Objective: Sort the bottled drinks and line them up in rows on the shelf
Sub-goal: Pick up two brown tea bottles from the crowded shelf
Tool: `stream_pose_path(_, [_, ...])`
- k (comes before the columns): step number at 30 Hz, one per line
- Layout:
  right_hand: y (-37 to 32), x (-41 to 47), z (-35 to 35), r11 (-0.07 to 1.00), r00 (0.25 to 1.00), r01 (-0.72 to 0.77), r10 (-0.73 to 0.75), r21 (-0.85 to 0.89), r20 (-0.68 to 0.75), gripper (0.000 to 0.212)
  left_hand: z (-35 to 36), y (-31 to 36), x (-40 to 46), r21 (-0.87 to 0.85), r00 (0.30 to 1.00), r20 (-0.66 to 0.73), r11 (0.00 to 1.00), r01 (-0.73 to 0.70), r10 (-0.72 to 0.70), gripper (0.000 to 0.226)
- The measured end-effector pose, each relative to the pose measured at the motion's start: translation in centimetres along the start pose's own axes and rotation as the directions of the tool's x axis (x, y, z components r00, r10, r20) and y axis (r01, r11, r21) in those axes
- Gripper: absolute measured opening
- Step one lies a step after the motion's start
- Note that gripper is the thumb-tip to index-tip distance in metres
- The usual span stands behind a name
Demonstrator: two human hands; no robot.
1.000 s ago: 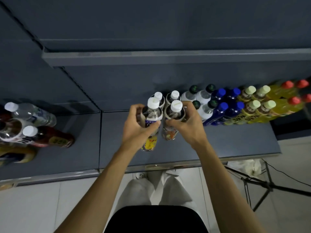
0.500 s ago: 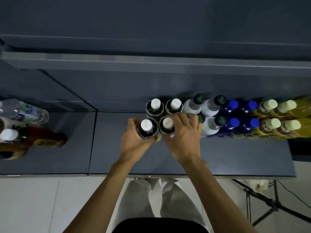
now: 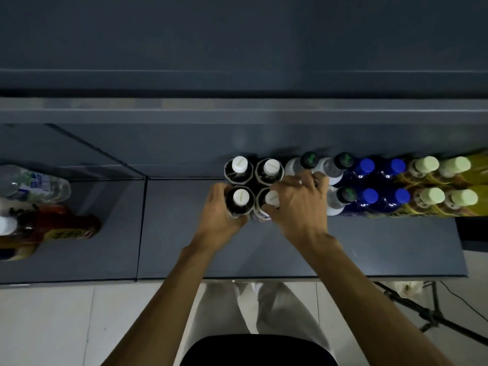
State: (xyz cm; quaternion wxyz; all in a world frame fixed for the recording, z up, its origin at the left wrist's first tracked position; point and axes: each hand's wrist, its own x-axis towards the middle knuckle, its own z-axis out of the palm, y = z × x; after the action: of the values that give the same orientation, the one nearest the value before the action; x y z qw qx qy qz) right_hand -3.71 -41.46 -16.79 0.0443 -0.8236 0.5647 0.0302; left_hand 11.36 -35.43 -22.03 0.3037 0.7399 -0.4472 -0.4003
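On the grey shelf [image 3: 369, 247] stand several upright bottles in two rows, seen from above. At the left end are dark white-capped bottles: two at the back [image 3: 239, 165] and two in front. My left hand [image 3: 219, 210] wraps the front left white-capped bottle [image 3: 240, 197]. My right hand [image 3: 298, 204] grips the front right white-capped bottle [image 3: 272, 198], its fingers spread over a clear bottle beside it. To the right follow clear dark-capped bottles [image 3: 346, 194], blue-capped bottles [image 3: 369, 195] and pale-capped yellow bottles [image 3: 433, 195].
On the left shelf section several unsorted bottles lie on their sides, among them a clear water bottle [image 3: 34, 184] and a red-labelled bottle [image 3: 66, 228]. An upper shelf edge [image 3: 237, 109] runs overhead. A tripod leg [image 3: 427, 315] stands on the tiled floor at the right.
Both hands have set the two white-capped bottles upright and pushed them back against the rear pair. My view has shifted to look straight down on the caps.
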Motion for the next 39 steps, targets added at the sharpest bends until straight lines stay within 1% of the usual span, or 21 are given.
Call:
stream_pose_path(3, [-0.3, -0.2, -0.1, 1.000, 0.999, -0.017, 0.016, 0.001, 0.038, 0.024, -0.5, 0.0, 0.3, 0.055, 0.998, 0.064, 0.998, -0.006, 0.002, 0.055])
stream_pose_path(6, [-0.9, 0.0, 0.0, 1.000, 0.999, -0.021, 0.021, -0.001, 0.042, 0.023, -1.2, -0.3, 0.3, 0.079, 0.996, 0.092, 0.997, -0.012, 0.004, 0.056])
stream_pose_path(10, [-1.5, 0.1, -0.4, 0.998, 0.996, -0.059, 0.058, 0.015, 0.070, 0.020, -1.5, -0.9, 0.8, 0.112, 0.990, 0.130, 0.992, -0.062, 0.047, 0.059])
stream_pose_path(13, [-1.8, 0.1, -0.6, 0.997, 0.992, -0.077, 0.077, -0.004, 0.104, 0.020, -1.3, -1.3, 0.9, 0.133, 0.987, 0.127, 0.985, -0.112, 0.095, 0.061])
stream_pose_path(15, [-2.0, 0.0, -0.9, 0.995, 0.988, -0.097, 0.098, -0.007, 0.122, 0.020, -1.3, -1.6, 0.8, 0.102, 0.985, 0.132, 0.987, -0.127, 0.113, 0.062])
stream_pose_path(18, [-2.6, -0.4, -1.3, 0.994, 0.987, -0.107, 0.107, -0.005, 0.119, 0.023, -1.8, -1.6, 0.6, -0.011, 0.971, 0.172, 0.986, -0.164, 0.164, 0.063])
stream_pose_path(21, [-3.4, -1.5, -1.9, 0.990, 0.986, -0.127, 0.120, 0.055, 0.118, 0.031, -2.9, -1.2, 0.0, -0.061, 0.954, 0.221, 0.979, -0.194, 0.203, 0.071])
stream_pose_path(25, [-4.2, -2.6, -2.6, 0.985, 0.989, -0.108, 0.093, 0.132, 0.117, 0.046, -4.4, 0.5, -1.5, -0.142, 0.970, 0.155, 0.976, -0.166, 0.188, 0.074])
stream_pose_path(27, [-4.9, -2.8, -3.0, 0.975, 0.994, -0.081, 0.065, 0.208, 0.084, 0.045, -5.3, 0.9, -2.4, -0.170, 0.981, 0.110, 0.976, -0.137, 0.157, 0.077])
stream_pose_path(29, [-5.8, -2.8, -3.2, 0.931, 0.997, -0.063, 0.045, 0.359, 0.060, 0.038, -6.3, 1.0, -3.6, -0.189, 0.991, 0.066, 0.977, -0.101, 0.116, 0.074])
stream_pose_path(31, [-7.0, -2.8, -3.6, 0.833, 0.998, -0.066, 0.046, 0.549, 0.051, 0.034, -7.8, 1.7, -5.0, -0.213, 0.995, 0.005, 0.973, -0.094, 0.097, 0.064])
stream_pose_path(32, [-7.8, -2.8, -4.0, 0.794, 0.998, -0.059, 0.026, 0.605, 0.063, 0.035, -8.7, 2.2, -5.7, -0.221, 0.995, -0.032, 0.970, -0.103, 0.099, 0.058])
stream_pose_path(35, [-10.7, -3.1, -5.2, 0.727, 0.987, -0.010, -0.104, 0.686, 0.124, 0.041, -11.6, 3.1, -8.0, -0.229, 0.984, -0.160, 0.967, -0.109, 0.074, 0.040])
stream_pose_path(39, [-15.0, -3.7, -7.1, 0.525, 0.952, -0.037, -0.240, 0.850, 0.189, 0.032, -15.3, 2.6, -11.4, -0.190, 0.953, -0.304, 0.979, -0.078, 0.017, 0.035])
